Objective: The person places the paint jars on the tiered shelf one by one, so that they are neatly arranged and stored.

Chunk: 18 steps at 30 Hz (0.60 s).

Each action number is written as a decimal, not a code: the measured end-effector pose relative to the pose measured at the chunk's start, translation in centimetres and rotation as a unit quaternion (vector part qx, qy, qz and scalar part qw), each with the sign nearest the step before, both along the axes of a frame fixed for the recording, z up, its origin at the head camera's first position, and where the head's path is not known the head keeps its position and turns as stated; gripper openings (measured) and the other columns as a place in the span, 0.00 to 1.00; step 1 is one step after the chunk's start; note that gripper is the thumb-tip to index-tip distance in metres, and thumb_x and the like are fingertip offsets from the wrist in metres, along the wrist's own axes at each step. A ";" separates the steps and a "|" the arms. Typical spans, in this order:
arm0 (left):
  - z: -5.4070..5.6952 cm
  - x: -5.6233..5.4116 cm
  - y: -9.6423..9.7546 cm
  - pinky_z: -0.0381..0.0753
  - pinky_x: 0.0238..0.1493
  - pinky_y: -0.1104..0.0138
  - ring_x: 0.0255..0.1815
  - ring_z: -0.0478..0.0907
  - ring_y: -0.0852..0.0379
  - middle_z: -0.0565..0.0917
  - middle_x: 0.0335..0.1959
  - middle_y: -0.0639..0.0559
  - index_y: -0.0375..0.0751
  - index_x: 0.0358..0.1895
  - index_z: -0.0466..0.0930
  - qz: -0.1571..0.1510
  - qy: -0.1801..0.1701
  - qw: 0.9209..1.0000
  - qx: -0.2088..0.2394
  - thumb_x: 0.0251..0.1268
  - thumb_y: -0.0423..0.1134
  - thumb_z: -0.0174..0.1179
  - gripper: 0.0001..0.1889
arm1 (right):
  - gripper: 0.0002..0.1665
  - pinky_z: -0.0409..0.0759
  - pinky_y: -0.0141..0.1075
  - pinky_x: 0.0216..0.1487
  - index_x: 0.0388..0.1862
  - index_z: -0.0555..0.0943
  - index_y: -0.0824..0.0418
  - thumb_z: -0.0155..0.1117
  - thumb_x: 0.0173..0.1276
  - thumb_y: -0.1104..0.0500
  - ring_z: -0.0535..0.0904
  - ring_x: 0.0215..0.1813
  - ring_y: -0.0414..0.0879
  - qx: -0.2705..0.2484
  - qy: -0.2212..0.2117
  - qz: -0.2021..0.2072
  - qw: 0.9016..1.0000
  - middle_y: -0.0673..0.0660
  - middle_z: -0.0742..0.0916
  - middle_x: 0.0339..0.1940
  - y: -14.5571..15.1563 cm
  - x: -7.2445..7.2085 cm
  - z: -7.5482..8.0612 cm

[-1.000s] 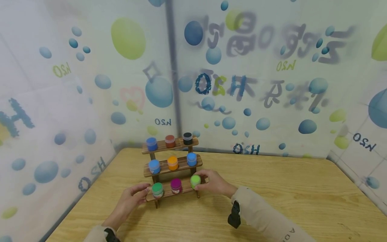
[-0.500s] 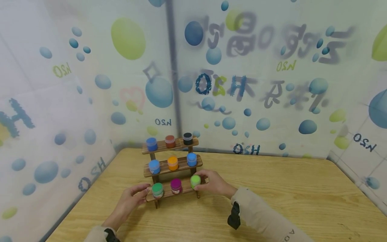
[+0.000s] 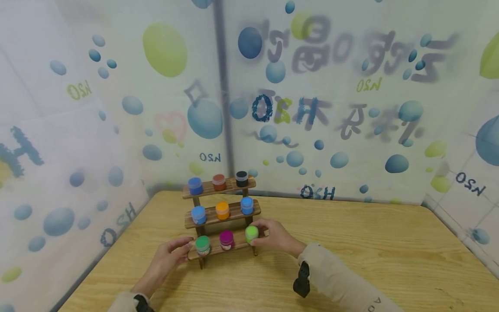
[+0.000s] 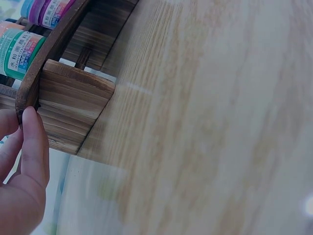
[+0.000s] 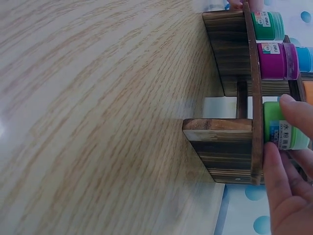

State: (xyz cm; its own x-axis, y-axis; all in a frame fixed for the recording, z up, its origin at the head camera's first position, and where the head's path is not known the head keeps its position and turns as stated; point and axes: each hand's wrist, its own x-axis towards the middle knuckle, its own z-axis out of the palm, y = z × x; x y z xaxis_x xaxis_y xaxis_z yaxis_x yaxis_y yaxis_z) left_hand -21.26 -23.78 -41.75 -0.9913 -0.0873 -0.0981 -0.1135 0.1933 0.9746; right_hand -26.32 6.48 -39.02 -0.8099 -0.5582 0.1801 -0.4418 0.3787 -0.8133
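A small three-tier wooden stand (image 3: 238, 248) holds several paint jars, three to a tier. On its lowest tier, my right hand (image 3: 278, 236) grips the light green paint jar (image 3: 251, 234) at the right end, thumb and fingers around its sides. In the right wrist view that jar (image 5: 278, 128) sits right at the board. My left hand (image 3: 168, 256) pinches the left end of the same board; the left wrist view shows the fingertips (image 4: 30, 117) at its tip. Beside them stand a green jar (image 3: 202, 245) and a purple jar (image 3: 227, 239).
Blue (image 3: 199, 214), orange (image 3: 222, 210) and another blue jar (image 3: 247, 205) fill the middle tier. Blue (image 3: 196, 186), brown (image 3: 219, 182) and black jars (image 3: 242, 178) are on top. The wooden table (image 3: 351, 242) meets a patterned curtain (image 3: 335, 130) behind.
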 end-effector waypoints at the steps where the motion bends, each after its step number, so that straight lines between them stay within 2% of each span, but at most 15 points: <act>1: 0.0 0.0 0.0 0.78 0.35 0.69 0.35 0.74 0.58 0.74 0.50 0.42 0.28 0.53 0.71 0.000 -0.001 1.000 0.001 0.60 0.40 0.56 0.22 | 0.22 0.77 0.33 0.37 0.49 0.74 0.67 0.66 0.54 0.64 0.74 0.42 0.50 -0.004 -0.004 0.000 1.000 0.57 0.79 0.41 0.0 0.3 0.4; 6: 0.0 -0.1 0.1 0.78 0.34 0.69 0.35 0.75 0.58 0.75 0.49 0.42 0.27 0.52 0.71 0.004 0.000 1.000 0.004 0.60 0.39 0.56 0.21 | 0.23 0.77 0.34 0.38 0.51 0.74 0.68 0.65 0.55 0.64 0.74 0.44 0.51 -0.003 -0.010 -0.005 1.000 0.58 0.80 0.42 0.2 0.4 0.6; 9: 0.0 -0.2 0.1 0.78 0.35 0.69 0.37 0.75 0.57 0.74 0.50 0.41 0.27 0.52 0.71 0.004 0.001 1.000 0.002 0.60 0.39 0.56 0.21 | 0.24 0.76 0.34 0.40 0.51 0.74 0.67 0.66 0.55 0.61 0.75 0.43 0.49 0.003 0.001 -0.008 1.000 0.55 0.80 0.41 0.4 -0.2 -0.1; 18: -0.1 -0.2 -0.1 0.78 0.36 0.67 0.39 0.75 0.56 0.72 0.52 0.39 0.28 0.53 0.71 -0.001 -0.002 1.000 -0.004 0.60 0.41 0.57 0.22 | 0.23 0.75 0.44 0.45 0.49 0.75 0.66 0.66 0.54 0.60 0.75 0.43 0.50 -0.004 0.018 -0.007 1.000 0.55 0.81 0.40 1.4 -0.1 -0.3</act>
